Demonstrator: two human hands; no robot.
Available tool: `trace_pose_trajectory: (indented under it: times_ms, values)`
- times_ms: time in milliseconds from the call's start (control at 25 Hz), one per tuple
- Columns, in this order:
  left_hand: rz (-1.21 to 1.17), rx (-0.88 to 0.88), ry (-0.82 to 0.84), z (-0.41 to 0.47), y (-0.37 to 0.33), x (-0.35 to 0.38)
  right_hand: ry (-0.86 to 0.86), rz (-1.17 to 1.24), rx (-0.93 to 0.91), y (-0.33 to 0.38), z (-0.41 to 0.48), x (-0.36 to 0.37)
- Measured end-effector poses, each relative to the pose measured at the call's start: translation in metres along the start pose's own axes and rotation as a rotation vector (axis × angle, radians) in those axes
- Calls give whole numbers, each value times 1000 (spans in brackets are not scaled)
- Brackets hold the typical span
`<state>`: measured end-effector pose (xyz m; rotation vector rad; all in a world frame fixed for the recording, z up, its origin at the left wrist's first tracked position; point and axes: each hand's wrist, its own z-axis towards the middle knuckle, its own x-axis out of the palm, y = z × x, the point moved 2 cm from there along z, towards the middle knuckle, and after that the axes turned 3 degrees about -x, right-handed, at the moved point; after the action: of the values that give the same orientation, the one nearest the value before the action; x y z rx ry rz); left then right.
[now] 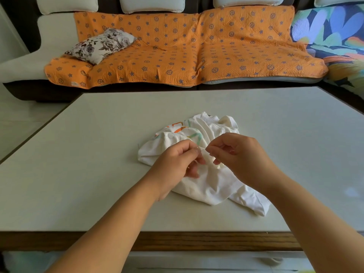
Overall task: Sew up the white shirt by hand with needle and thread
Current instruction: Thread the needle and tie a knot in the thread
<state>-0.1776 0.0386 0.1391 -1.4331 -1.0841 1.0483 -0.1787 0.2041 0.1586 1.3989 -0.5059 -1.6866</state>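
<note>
Reaching in over the wooden front edge (pixel 197 241) of the tabletop (pixel 88 154) on two bare forearms, converging on the white shirt (pixel 208 186), lying crumpled a little right of the tabletop's middle with its coloured print turned up on the far part. Pinching a raised fold of the fabric between the curled fingers and thumb of the left hand (pixel 177 160). Meeting that same fold with the right hand (pixel 238 152), thumb and forefinger closed tip to tip against the cloth, other fingers curled under. Not making out needle or thread, both too fine to tell, so not telling whether the right fingertips are holding either. Judging the step as working a stitch at the pinched fold, or setting one up. Next move likely calling for keeping the fold taut on the left while drawing away to the right, slowly enough to avoid puckering or snagging. Noting bare tabletop spreading wide on the left, on the right and beyond the shirt, so offering ample room for a long pull. Noting the shirt's near corner lying closest to the front edge yet apart from it. Listing beyond the far edge a sofa (pixel 59 36) carrying an orange cover (pixel 177 56) and a floral cushion (pixel 100 45).
</note>
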Motion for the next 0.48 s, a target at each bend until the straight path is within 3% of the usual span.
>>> trace_pose_trajectory:
  times_ms: [160,480]
  values:
    - [-118,-194,-32,0,-4,2,-2,25,29,0,1,2]
    - [-566,-315,-21,4,2,1,-35,-16,34,1,-4,14]
